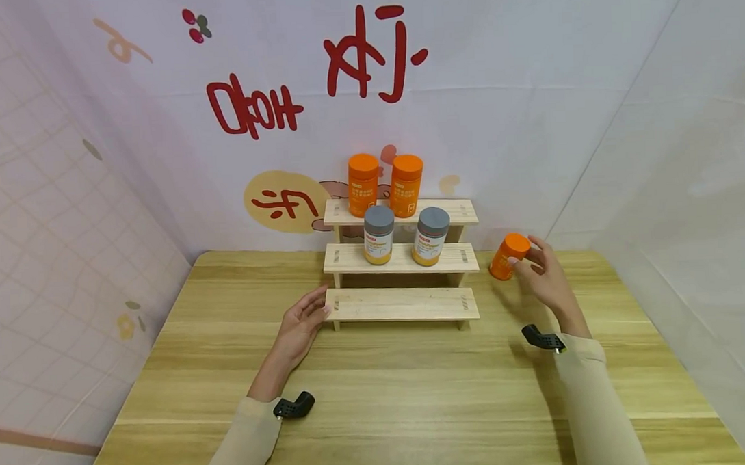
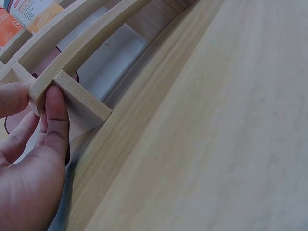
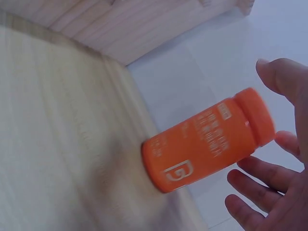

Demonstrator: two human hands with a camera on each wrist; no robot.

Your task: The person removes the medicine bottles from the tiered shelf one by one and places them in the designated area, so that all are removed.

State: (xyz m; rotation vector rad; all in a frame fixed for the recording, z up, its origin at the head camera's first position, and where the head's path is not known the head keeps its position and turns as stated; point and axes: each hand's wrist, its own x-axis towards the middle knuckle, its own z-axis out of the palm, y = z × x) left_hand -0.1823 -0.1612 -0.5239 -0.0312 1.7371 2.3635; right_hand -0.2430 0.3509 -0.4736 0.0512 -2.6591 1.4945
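At the left end of the three-tier wooden display shelf [image 1: 402, 304], my left hand [image 1: 300, 325] pinches the lowest board between thumb and fingers. The left wrist view shows that hand [image 2: 36, 159] with the thumb over the board's corner [image 2: 45, 82] and a finger beneath it. To the shelf's right, an orange bottle [image 1: 505, 258] with an orange cap stands on the table. My right hand [image 1: 545, 278] is around its cap end. In the right wrist view, the thumb is apart from the orange bottle [image 3: 207, 142], and the loosely spread fingers lie close beside its cap.
Two more orange bottles, one left [image 1: 363, 188] and one right [image 1: 405, 189], stand on the top tier. Two grey-capped bottles, one left [image 1: 379, 239] and one right [image 1: 430, 241], occupy the middle tier. A printed white cloth [image 1: 498, 118] hangs behind the wooden table [image 1: 403, 409].
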